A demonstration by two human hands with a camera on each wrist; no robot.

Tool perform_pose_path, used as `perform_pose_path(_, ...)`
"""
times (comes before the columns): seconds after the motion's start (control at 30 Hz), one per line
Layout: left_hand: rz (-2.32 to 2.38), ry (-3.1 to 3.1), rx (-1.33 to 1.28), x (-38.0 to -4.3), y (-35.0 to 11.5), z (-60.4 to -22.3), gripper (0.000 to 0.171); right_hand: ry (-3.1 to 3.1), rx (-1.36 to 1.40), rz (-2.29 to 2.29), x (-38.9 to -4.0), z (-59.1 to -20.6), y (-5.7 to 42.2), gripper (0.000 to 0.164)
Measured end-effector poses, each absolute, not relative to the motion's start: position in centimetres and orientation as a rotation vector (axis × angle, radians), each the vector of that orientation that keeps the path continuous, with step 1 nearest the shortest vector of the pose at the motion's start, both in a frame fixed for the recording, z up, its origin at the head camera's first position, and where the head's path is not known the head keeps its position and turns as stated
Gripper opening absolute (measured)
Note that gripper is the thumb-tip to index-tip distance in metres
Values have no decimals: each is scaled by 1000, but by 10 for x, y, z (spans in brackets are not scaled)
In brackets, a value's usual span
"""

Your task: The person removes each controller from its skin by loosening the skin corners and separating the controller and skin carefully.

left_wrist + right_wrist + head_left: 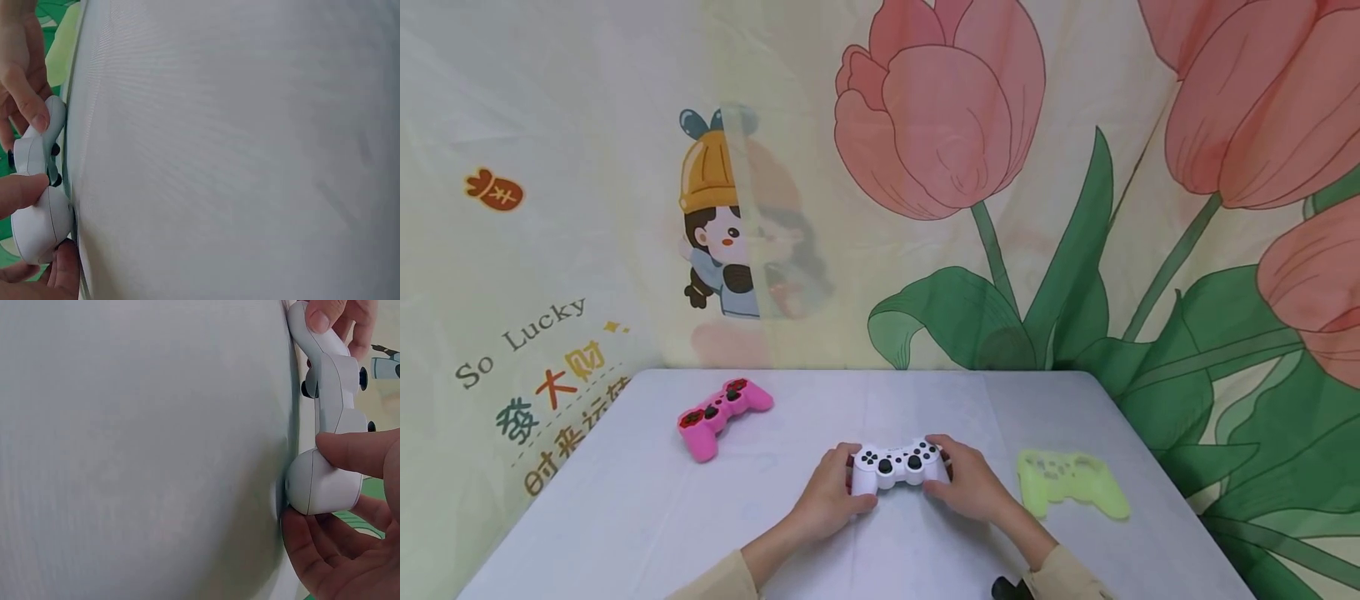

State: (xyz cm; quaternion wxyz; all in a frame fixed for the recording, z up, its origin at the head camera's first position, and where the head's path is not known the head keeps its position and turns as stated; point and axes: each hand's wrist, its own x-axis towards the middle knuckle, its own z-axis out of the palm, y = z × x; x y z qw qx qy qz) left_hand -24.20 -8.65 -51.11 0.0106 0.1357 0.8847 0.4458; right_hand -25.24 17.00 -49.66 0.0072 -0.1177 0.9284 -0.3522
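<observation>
A white game controller (898,468) with black thumbsticks and buttons is at the middle of the table, face up. My left hand (831,493) grips its left handle, thumb on the near side and fingers along the outer edge. The right hand (972,483) holds the opposite handle the same way. In the left wrist view the controller (42,225) is seen from its end, close over the tabletop, with the left thumb laid across it. The right wrist view shows the right thumb and fingers pinching a handle of the controller (328,481).
A pink silicone controller cover (721,415) with red and black parts showing lies at the back left. To the right lies a pale green, translucent controller cover (1071,483). A small black object (1009,588) sits by the right sleeve. The white table (625,517) meets a printed curtain behind.
</observation>
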Motion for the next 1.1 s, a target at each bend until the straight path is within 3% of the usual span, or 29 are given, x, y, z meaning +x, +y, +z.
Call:
perform_pose_path(0.27, 1469, 2717, 416, -251, -70, -503, 76, 2914, -319, -1128, -256, -486, 187, 70)
perform_pose_path(1.1, 1755, 2562, 485, -290, 47, -481, 68, 3036, -211, -1010, -266, -452, 299, 73)
